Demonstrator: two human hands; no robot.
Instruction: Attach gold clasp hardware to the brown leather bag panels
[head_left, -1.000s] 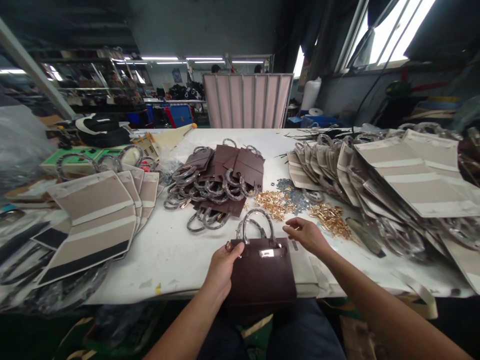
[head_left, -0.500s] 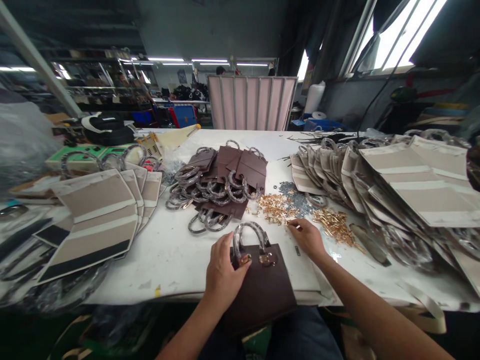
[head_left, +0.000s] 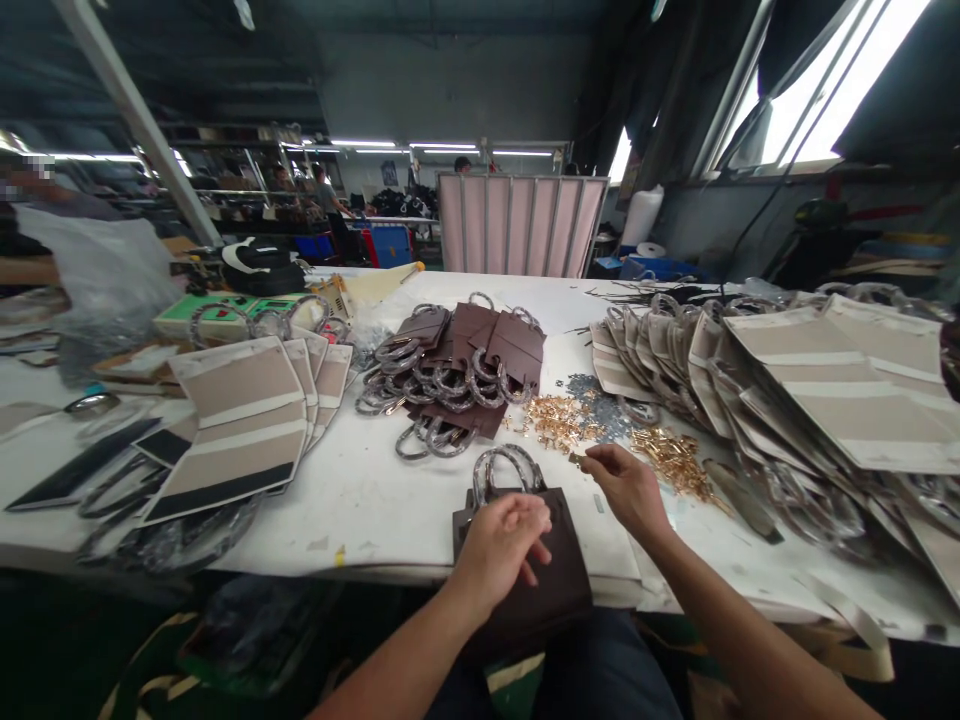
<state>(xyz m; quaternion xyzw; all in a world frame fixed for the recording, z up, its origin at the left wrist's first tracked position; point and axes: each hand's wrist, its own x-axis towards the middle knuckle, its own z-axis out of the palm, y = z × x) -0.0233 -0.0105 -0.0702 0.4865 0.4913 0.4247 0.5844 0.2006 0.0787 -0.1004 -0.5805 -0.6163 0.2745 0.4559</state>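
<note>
Pinching what looks like a small gold metal fitting (head_left: 576, 458) in my narrowed right grip (head_left: 624, 486) | my left grip (head_left: 510, 540) has shifted from top corner to front of the boxy dark-brown handbag (head_left: 564, 570), lower centre of frame; its hold I cannot tell | fitting seemingly picked, not yet attached

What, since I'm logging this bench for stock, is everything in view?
Table: one, white, foreground
Handbag: one, dark brown, front edge
Stacked bags: many, dark brown, table centre
Gold hardware: two heaps, gold, right of stack
Flat pieces: one heap, grey, beside gold
Striped panels: many, beige, left and right
Box: at least one, green, left rear
Strapped bundle: one, black and white, by box
Plastic bag: one, whitish, far left
Partition: one, pink, behind table
Roll: one, white, beside partition
Windows: at least two, bright, right
People: several, colours unclear, background
Left hand: one, bare, overlapping handbag
Right hand: one, bare, pinching gold-coloured piece
</note>
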